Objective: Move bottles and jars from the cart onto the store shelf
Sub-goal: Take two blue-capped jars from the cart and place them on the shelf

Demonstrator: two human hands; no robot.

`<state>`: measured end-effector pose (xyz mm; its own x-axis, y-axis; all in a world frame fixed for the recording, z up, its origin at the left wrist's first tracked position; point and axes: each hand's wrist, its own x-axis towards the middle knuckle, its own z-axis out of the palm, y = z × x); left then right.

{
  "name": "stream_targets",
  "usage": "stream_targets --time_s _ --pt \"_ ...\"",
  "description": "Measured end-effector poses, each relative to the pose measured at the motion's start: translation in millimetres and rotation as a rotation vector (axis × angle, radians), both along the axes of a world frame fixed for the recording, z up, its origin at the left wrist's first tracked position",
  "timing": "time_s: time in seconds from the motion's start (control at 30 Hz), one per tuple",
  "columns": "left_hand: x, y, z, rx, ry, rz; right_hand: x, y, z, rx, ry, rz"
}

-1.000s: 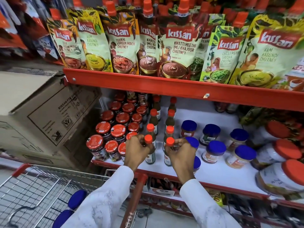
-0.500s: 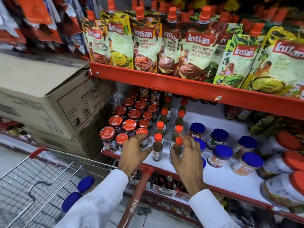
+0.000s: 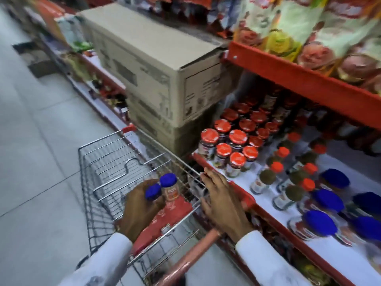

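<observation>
A: Where are the jars right now?

B: Two small blue-capped jars (image 3: 162, 187) are in the left hand (image 3: 140, 211), held over the child-seat end of the wire cart (image 3: 107, 162), near its red flap (image 3: 165, 219). Many more blue-capped jars (image 3: 327, 200) already stand near the front edge of the white store shelf (image 3: 247, 178), beside orange-capped bottles (image 3: 276, 172) and red-lidded jars (image 3: 222, 153) towards the shelf's left end.

A: How would you expect them to handle?

B: Small and light enough for two in one hand, I'd judge, but stiff, smooth-walled and likely breakable if they're glass; blur keeps me from telling glass from plastic. Two in one grip can knock together or slide, so holding around the bodies just under the caps looks safest, not by the caps alone.

A: And the hands?

B: The left is curled around both jars, fingers wrapped about their lower bodies, caps sticking up past the knuckles. The right hand (image 3: 222, 203) is spread flat with fingers extended, holding nothing, hovering over the cart's right rim beside the shelf's red front edge; I can't tell if it touches the wire.

A: What's next to the shelf?

B: Stacked cardboard boxes (image 3: 156, 75) sit just left of it, behind the cart's far end.
</observation>
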<state>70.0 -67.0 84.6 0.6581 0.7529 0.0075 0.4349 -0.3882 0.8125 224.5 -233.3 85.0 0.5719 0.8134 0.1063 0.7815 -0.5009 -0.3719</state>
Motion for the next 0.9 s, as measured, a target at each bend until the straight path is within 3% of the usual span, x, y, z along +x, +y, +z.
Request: stream_targets --time_s 0.2,0.37,0.47,0.6,0.9 --pt "-20.4 34.2 -65.4 -0.286 0.104 0.282 10.1 77.1 -39.5 -0.064 0.501 -0.037" --pt "-5.8 53.6 -112.6 -0.502 0.206 0.305 29.2 129.4 -91.5 -0.128 0.838 -0.199" --pt "5.3 54.2 -128.1 -0.455 0.188 0.304 36.7 143.7 -126.3 -0.119 0.901 -0.164" --pt "11.6 50.6 -142.7 -0.323 0.173 0.323 39.9 149.9 -137.5 -0.085 0.836 -0.173" --pt "6.2 46.2 -141.7 -0.374 0.113 0.377 42.4 147.9 -126.1 -0.157 0.791 -0.110"
